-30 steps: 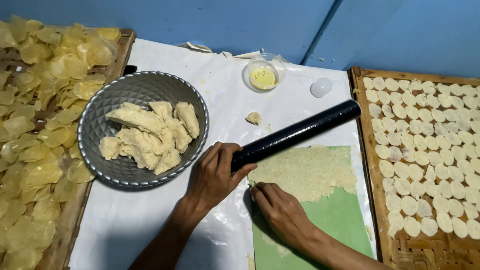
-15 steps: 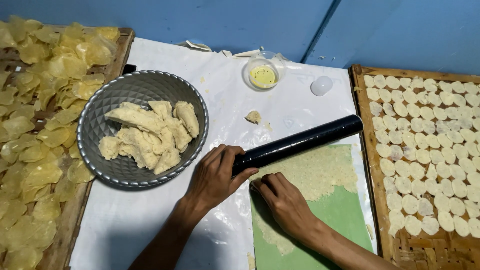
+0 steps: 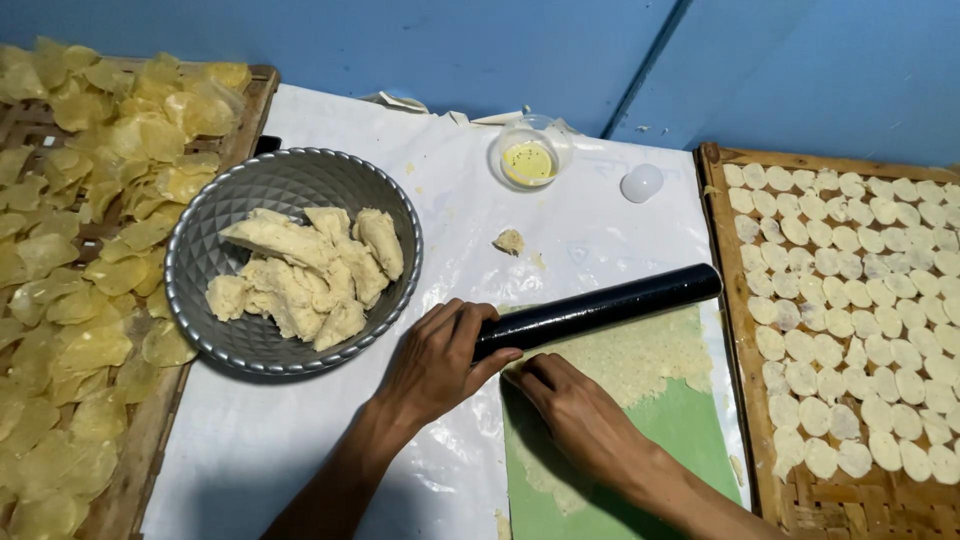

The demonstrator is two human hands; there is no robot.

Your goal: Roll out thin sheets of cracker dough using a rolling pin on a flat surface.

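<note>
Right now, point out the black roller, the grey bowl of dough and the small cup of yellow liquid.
black roller (image 3: 620, 302): head view, middle of its bare shaft, right of the left hand.
grey bowl (image 3: 290, 178): head view, bare fluted inner wall above the dough.
small cup (image 3: 528, 160): head view, the yellow liquid at its bottom.

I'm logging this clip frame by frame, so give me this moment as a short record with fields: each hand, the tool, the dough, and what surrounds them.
left hand: grip closed around the near end of the black roller
right hand: flat on the dough sheet, fingertips at the roller
black roller: lying slantwise across the sheet
dough sheet: thin, pale, on a green mat
metal bowl: dough lumps inside, left of the hands
right tray: rows of small pale discs
left tray: yellow chips
</note>
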